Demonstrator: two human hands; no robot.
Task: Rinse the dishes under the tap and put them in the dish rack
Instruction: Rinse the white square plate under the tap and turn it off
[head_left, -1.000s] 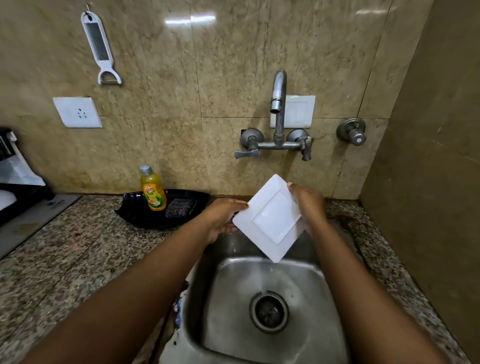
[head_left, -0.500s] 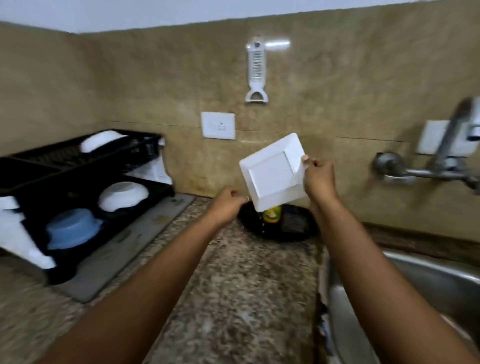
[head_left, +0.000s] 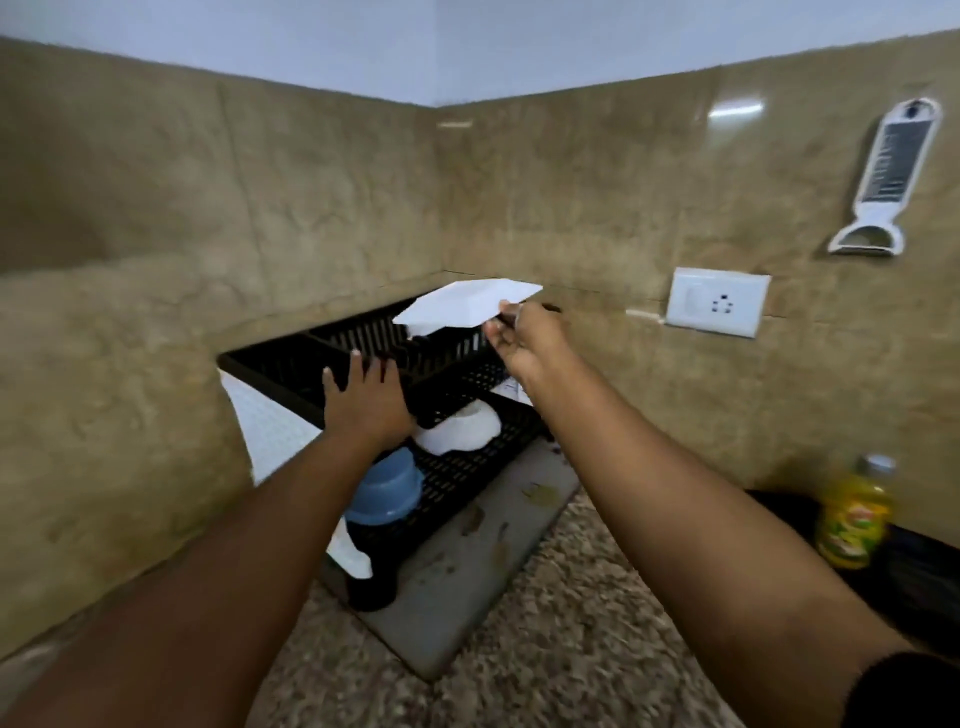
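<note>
White and square, the plate hangs nearly flat above the far end of the top tier of the black dish rack, pinched at its right edge by the right hand. That arm reaches forward from the near right, wrist bent a little, thumb on top of the rim and fingers curled beneath it. The left hand is stretched out lower and to the left, palm down, fingers straight and slightly spread over the rack's near edge, holding nothing; whether it touches the rack I cannot tell. On the lower tier a white bowl lies upside down, with a blue bowl nearer, also overturned. The rack stands on a grey mat on the speckled granite counter. To the right sit a blurred yellow bottle, a white wall socket and a white grater hanging on the tiled wall.

Half a second ago the plate was held tilted up on edge in front of the socket, well short of the rack, and the left hand was just letting go of its corner. Since then the view has swung left, the tap has left the picture, the plate has been laid over flat and carried above the rack, and the left hand has opened and moved ahead toward the rack
</note>
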